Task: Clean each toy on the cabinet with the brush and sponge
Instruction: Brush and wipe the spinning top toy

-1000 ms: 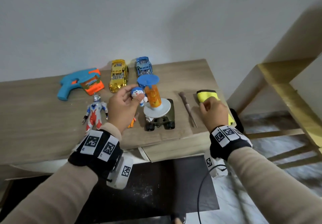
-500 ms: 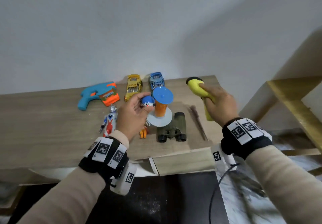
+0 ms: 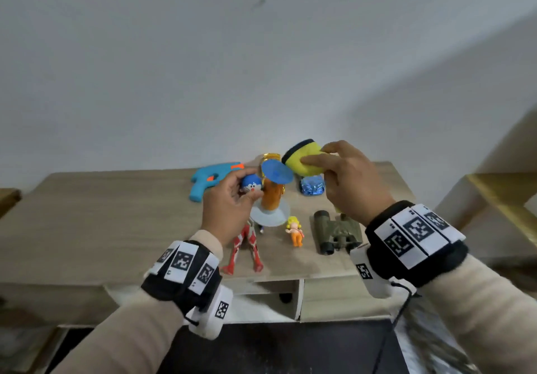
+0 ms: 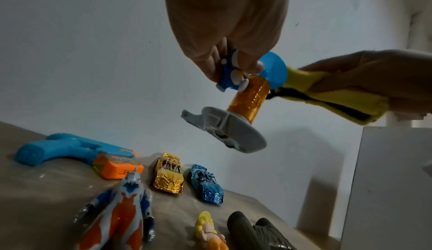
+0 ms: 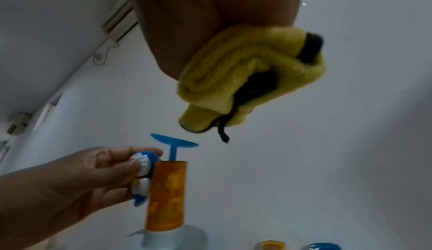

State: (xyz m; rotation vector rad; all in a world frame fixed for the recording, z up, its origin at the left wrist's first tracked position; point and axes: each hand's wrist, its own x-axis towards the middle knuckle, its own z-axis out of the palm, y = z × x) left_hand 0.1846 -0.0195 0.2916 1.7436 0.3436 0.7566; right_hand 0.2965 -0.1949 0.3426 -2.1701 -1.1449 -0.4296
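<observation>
Sponge [image 3: 305,160] in right hand [image 3: 351,181], toy [image 3: 271,196] in left hand [image 3: 229,208].

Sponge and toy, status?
Left hand holds the orange-barrel toy aloft by its blue figure. Right hand grips the yellow sponge beside the toy's blue disc; no contact visible. Nothing between them.

Ahead of you stands a plain white wall [image 3: 261,68] with a small dark mark [image 3: 260,2] high up. To your right you see a yellow wooden frame [image 3: 499,196]. Below you lies a dark mat [image 3: 290,347]. Your right wrist view catches an air conditioner [image 5: 119,21] mounted high on the wall, with a thin cord [image 5: 103,54] hanging under it.
</observation>
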